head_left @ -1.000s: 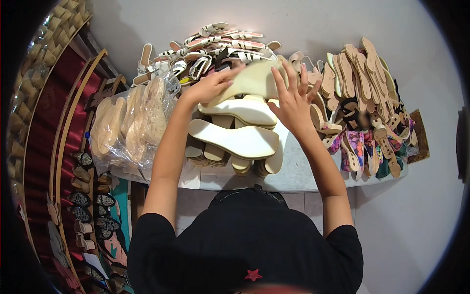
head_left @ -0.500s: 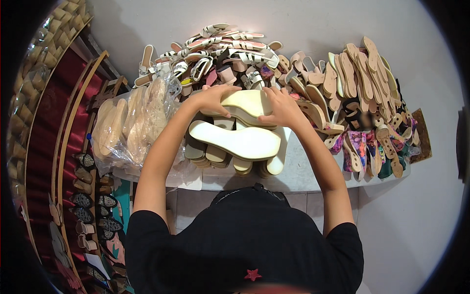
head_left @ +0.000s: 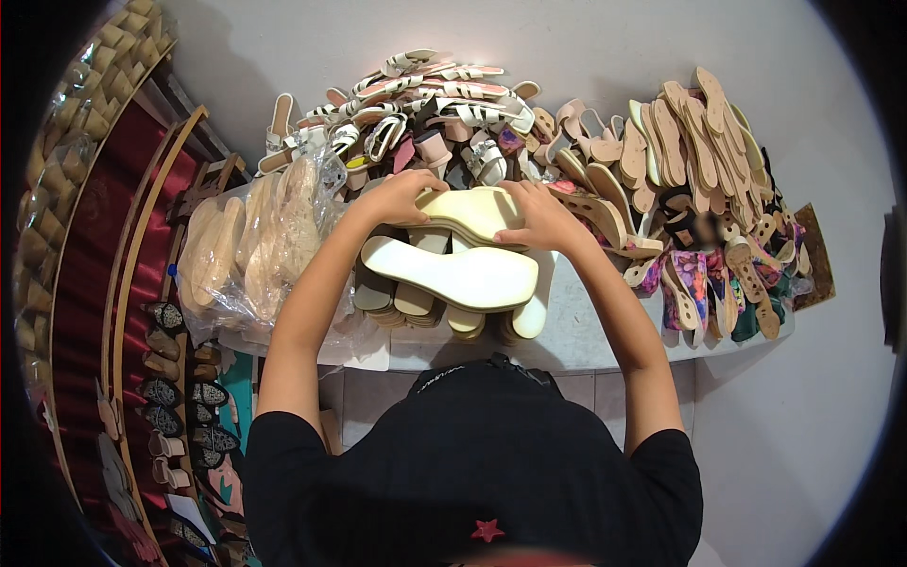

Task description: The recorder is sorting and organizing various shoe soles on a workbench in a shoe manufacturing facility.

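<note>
A pale cream shoe sole [head_left: 465, 212] lies crosswise between my two hands, resting on or just above the pile of soles beneath. My left hand [head_left: 408, 196] closes around its left end, and my right hand [head_left: 537, 215] grips the right end with the thumb along the near edge. Directly in front of it, a second whitish sole [head_left: 452, 272] with a squared toe lies on top of several stacked soles [head_left: 414, 300]. More sole ends stick out toward me below it. Where the held sole touches the stack is hidden.
White strappy sandals [head_left: 435, 90] are heaped behind my hands. Bagged beige soles [head_left: 260, 231] lie left on the pale table [head_left: 595, 331]. Beige insoles [head_left: 694, 142] and flower-patterned wedge shoes [head_left: 685, 288] crowd the right side. A shoe rack [head_left: 156, 236] stands at far left.
Both hands have shifted slightly with the held sole. It now sits flatter, showing more of its upper face and less of its near side edge. The front sole is nearly unmoved.
</note>
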Demonstrator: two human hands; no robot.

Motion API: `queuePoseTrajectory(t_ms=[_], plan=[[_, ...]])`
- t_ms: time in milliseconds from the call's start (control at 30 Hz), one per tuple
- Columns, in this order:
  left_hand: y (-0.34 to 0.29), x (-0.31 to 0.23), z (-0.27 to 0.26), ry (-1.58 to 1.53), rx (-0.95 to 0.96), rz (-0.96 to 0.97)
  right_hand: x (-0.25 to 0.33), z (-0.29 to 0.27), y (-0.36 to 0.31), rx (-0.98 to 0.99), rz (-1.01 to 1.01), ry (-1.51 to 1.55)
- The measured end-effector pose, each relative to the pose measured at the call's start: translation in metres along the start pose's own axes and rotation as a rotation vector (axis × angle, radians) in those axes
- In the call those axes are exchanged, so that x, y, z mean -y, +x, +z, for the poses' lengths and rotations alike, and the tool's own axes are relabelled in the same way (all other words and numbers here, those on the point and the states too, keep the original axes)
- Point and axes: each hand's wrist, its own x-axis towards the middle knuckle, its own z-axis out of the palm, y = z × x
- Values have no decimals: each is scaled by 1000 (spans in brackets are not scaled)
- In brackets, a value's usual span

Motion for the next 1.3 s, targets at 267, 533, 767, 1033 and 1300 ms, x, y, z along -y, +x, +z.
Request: queuePoseTrajectory(t_ms=[267,533,767,1033,1300], plan=[[2,-7,7,-140,36,-85,-15,15,-2,-109,-106,-59],[6,-44,-7,69,80,-206,-26,6,-18,-124,-72,31],[72,-140,-44,-110,-24,-10,-105,-47,-65,-244,61,82],[189,-247,-25,-223,175,219,-229,-125,-120,-439,226,36],[278,-293,8,-352,328,300,-327,-211,-113,-582,447,-126]])
